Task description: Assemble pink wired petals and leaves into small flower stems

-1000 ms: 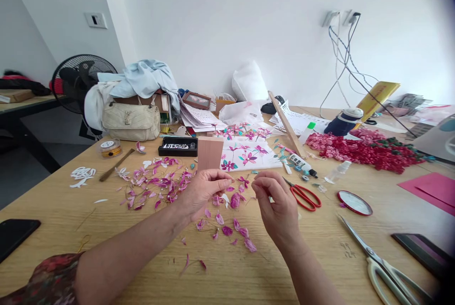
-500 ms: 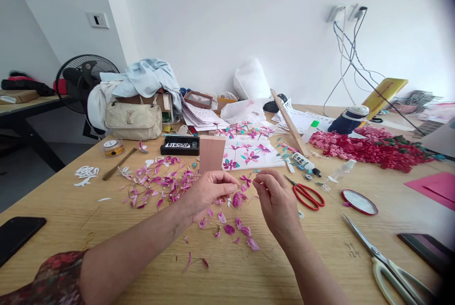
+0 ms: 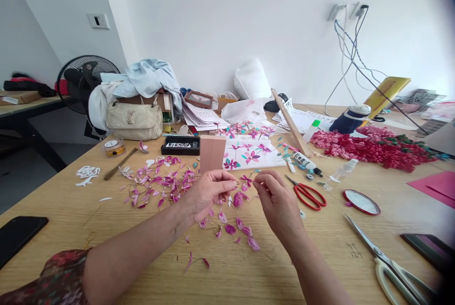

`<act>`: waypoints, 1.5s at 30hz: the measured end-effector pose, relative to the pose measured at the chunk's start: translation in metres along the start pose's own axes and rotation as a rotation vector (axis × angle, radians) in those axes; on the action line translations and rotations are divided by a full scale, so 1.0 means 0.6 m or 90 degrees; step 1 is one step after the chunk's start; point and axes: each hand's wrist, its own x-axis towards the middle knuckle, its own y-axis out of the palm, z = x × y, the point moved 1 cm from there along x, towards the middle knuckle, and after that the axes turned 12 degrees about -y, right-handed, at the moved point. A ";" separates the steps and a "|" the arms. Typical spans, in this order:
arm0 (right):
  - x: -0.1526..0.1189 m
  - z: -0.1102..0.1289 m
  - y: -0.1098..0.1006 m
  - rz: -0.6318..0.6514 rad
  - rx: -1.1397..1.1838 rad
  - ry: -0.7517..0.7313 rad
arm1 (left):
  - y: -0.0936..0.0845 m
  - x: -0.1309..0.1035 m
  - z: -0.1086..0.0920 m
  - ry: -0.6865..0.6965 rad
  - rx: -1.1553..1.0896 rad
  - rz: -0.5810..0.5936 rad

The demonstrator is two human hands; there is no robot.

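Both hands are raised over the middle of the wooden table, fingertips facing each other across a small gap. My left hand (image 3: 212, 194) is closed in a pinch, and what it holds is too small to make out. My right hand (image 3: 279, 201) is pinched too, its contents hidden. Between and behind the fingertips lies a dark pink flower (image 3: 246, 180), with a pink petal cluster (image 3: 239, 199) just below it. Scattered pink petals (image 3: 174, 182) on thin wires lie left of my left hand. Red-handled scissors (image 3: 310, 196) rest open to the right of my right hand.
A wooden block (image 3: 212, 153) stands behind my left hand, beside a black tray (image 3: 180, 145). Large shears (image 3: 387, 262) and a round red-rimmed dish (image 3: 361, 201) lie at right. A black phone (image 3: 21, 238) is at left. Red bead-like strands (image 3: 377, 148) lie back right.
The whole view has shifted very slightly, with objects appearing a little further right. Both hands keep nearly the same pinched pose and spacing.
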 end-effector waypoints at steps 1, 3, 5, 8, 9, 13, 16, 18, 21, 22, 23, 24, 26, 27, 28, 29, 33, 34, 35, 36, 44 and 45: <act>0.000 0.000 -0.001 0.003 0.005 0.005 | 0.000 0.000 0.001 -0.007 -0.014 0.009; 0.000 0.001 -0.001 0.008 0.018 0.015 | -0.002 0.001 0.002 -0.028 -0.043 0.042; 0.000 0.000 0.000 0.009 0.030 0.028 | -0.004 0.002 0.003 -0.054 -0.054 0.084; -0.001 -0.002 0.003 0.020 0.050 0.038 | -0.003 0.002 0.003 -0.064 -0.035 0.087; -0.001 -0.003 0.004 0.026 0.057 0.036 | -0.002 0.001 0.003 -0.050 -0.020 0.068; -0.001 0.001 0.001 -0.014 0.053 0.051 | 0.002 -0.001 -0.001 0.043 0.064 -0.037; -0.001 0.014 -0.008 -0.102 0.002 0.038 | 0.002 0.001 -0.002 0.093 0.117 -0.086; -0.002 0.024 -0.013 -0.140 -0.027 -0.006 | 0.001 0.003 -0.002 0.109 0.145 -0.104; -0.002 0.033 -0.012 -0.128 -0.043 -0.071 | 0.000 0.005 -0.003 0.130 0.192 -0.122; -0.003 0.034 -0.009 -0.109 -0.050 -0.087 | 0.000 0.005 -0.004 0.133 0.206 -0.123; -0.004 0.033 -0.006 -0.085 -0.059 -0.102 | 0.001 0.004 -0.004 0.133 0.217 -0.123; -0.005 0.031 -0.002 -0.062 -0.073 -0.113 | 0.002 0.004 -0.004 0.129 0.222 -0.120; -0.008 0.027 0.004 -0.025 -0.106 -0.123 | 0.004 0.003 -0.003 0.114 0.227 -0.111; -0.009 0.025 0.006 -0.008 -0.121 -0.124 | 0.005 0.002 -0.003 0.107 0.231 -0.106; -0.011 0.024 0.007 0.007 -0.133 -0.125 | 0.006 0.002 -0.003 0.103 0.238 -0.104; -0.012 0.024 0.007 0.022 -0.141 -0.125 | 0.006 0.001 -0.003 0.101 0.247 -0.104; -0.011 0.033 0.002 0.030 -0.152 -0.114 | 0.004 0.003 -0.001 0.094 0.269 -0.111; -0.010 0.036 0.001 0.022 -0.138 -0.115 | 0.003 0.004 0.001 0.092 0.271 -0.107; -0.009 0.039 0.000 0.013 -0.112 -0.116 | 0.001 0.006 0.003 0.091 0.271 -0.099; -0.008 0.041 0.000 0.004 -0.075 -0.118 | 0.000 0.008 0.005 0.094 0.269 -0.087; -0.009 0.035 0.011 0.003 0.082 0.000 | 0.004 0.010 0.007 0.096 0.245 -0.045; -0.010 0.034 0.011 0.001 0.094 0.028 | 0.005 0.008 0.006 0.093 0.244 -0.046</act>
